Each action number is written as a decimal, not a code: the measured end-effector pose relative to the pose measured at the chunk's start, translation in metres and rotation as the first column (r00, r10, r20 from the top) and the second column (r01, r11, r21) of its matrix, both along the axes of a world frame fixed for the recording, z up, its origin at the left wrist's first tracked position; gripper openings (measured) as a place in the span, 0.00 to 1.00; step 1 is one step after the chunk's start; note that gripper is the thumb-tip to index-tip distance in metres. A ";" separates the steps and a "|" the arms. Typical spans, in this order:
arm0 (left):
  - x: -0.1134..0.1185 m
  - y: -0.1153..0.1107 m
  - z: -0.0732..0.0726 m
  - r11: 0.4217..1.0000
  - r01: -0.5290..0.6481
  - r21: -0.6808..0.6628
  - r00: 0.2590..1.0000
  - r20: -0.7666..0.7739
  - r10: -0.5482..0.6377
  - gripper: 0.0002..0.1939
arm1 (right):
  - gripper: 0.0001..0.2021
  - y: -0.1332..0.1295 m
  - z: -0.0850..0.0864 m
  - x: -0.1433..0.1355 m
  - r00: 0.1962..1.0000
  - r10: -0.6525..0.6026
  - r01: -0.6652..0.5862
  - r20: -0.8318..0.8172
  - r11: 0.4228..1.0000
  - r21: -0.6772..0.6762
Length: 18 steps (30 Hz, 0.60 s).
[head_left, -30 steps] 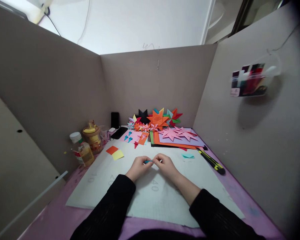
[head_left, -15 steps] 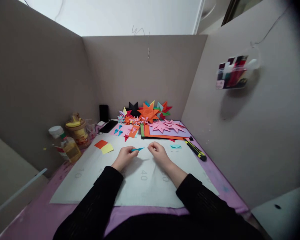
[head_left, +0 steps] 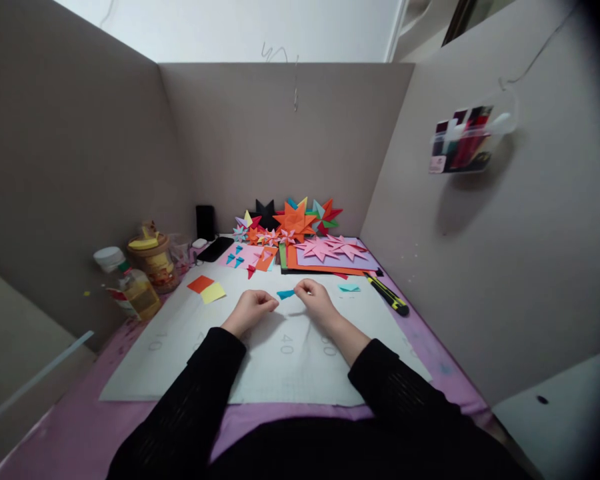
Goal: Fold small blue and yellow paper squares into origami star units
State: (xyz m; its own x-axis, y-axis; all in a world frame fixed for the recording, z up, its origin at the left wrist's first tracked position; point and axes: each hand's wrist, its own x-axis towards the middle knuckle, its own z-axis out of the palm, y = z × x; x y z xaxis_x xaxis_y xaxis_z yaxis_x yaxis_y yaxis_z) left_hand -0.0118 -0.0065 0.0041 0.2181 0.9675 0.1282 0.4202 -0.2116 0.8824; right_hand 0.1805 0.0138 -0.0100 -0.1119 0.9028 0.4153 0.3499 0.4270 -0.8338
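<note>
My right hand (head_left: 314,300) pinches the right end of a small folded blue paper piece (head_left: 285,294) just above the white cutting mat (head_left: 180,340). My left hand (head_left: 250,311) rests on the mat a little to the left of the piece, its fingers curled with nothing visible in them. Both arms are in black sleeves. An orange paper square (head_left: 201,284) and a yellow paper square (head_left: 213,292) lie left of my hands. Another folded blue piece (head_left: 349,288) lies on the mat to the right.
Folded paper stars (head_left: 295,222) and stacked coloured sheets (head_left: 330,257) fill the back of the desk. A yellow-black utility knife (head_left: 390,297) lies at right. A bottle (head_left: 133,293), a jar (head_left: 153,261) and a phone (head_left: 214,249) stand at left. Cardboard walls enclose three sides.
The blue piece has passed from my left hand's fingers to my right hand's. Earlier both hands held it together. The view has shifted slightly.
</note>
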 end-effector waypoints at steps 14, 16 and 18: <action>0.009 -0.003 0.003 0.973 0.017 0.231 0.998 -0.058 -0.004 0.12 | 0.07 -0.018 0.009 -0.015 0.985 0.038 -0.070 0.166 0.978 0.195; 0.007 -0.003 0.004 0.973 0.011 0.232 0.998 -0.064 0.004 0.13 | 0.07 -0.016 0.010 -0.011 0.989 0.029 -0.057 0.145 0.980 0.191; 0.002 -0.002 0.005 0.971 0.007 0.238 0.998 -0.068 0.009 0.12 | 0.07 -0.014 0.012 -0.006 0.992 0.028 -0.050 0.123 0.982 0.184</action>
